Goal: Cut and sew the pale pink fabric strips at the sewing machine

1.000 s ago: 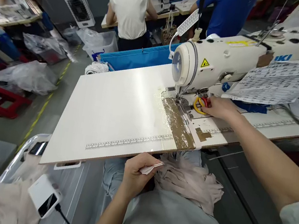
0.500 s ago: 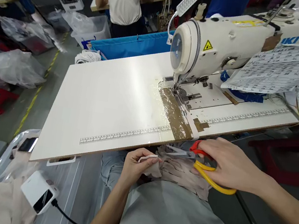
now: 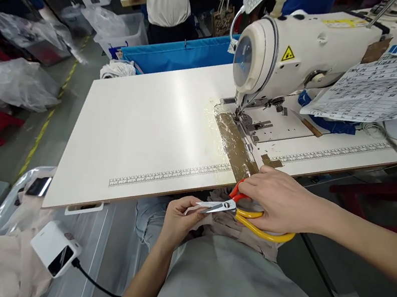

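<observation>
My right hand (image 3: 281,200) grips a pair of scissors (image 3: 244,212) with one red and one yellow handle, just in front of the table edge. The blades point left at a small pale fabric piece (image 3: 194,208) pinched in my left hand (image 3: 177,218). A heap of beige fabric (image 3: 242,229) lies on my lap beneath both hands. The white sewing machine (image 3: 298,53) stands on the white table (image 3: 148,130) beyond them.
A clear plastic bin (image 3: 89,252) at lower left holds beige cloth and a white device with a cable (image 3: 54,248). A printed sheet (image 3: 383,88) leans on the machine. Two people work at the far tables. Plastic bags and red stools sit on the floor at left.
My right hand took the scissors from beside the machine's needle, brought them down off the table, then left until the blades reached the fabric piece in my left hand.
</observation>
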### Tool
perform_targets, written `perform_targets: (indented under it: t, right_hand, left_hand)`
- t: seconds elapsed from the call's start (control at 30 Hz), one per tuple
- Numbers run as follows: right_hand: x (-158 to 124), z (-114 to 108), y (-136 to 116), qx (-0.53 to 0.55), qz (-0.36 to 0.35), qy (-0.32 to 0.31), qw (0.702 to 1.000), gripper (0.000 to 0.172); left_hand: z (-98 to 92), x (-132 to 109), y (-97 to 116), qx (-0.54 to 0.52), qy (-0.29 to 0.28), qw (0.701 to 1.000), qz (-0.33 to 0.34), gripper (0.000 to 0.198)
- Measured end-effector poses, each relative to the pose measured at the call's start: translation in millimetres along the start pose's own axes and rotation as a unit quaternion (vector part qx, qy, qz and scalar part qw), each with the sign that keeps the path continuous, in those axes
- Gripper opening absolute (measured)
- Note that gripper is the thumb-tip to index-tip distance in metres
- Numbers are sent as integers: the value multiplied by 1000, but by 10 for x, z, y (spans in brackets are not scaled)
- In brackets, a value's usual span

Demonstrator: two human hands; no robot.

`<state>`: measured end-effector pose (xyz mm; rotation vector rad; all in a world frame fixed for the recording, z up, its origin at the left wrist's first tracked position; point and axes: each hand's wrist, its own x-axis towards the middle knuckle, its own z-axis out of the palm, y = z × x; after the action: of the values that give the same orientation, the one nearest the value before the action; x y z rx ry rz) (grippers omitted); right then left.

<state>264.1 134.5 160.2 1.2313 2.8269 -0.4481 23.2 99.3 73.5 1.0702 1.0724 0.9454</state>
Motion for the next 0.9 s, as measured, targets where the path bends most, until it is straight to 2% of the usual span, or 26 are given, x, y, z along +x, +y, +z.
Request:
perform_targets:
  t: [0.1,0.23,0.37,0.5,0.67,0.9]
  right_hand:
    - [22,-6,13,-12,-9,-7,1000,30]
    - [12,48,54,-5,-5,-28,1000,29]
    - [-25,107,72,-1,0,-41,999,27]
    - [-16,119,37,-21,-15,-18,1000,21]
    - [35,162,-34,-20,-19,-11,1000,27]
    - [-9,297,-21,-37,-28,-1,999,27]
  left_hand:
    - [-3,-5,-3,-4,-3,1000,4,32]
    - [-59,-40,-23,-7,-25,999,-27,33]
    - [-112,-63,-36,8,-48,999,-18,34]
    - [-95,-60,-53,12,-48,999,-11,39]
    - [-73,-80,-85,-22,-58,997,-34,39]
    - [-101,-123,-74,-29,-48,997,-55,39]
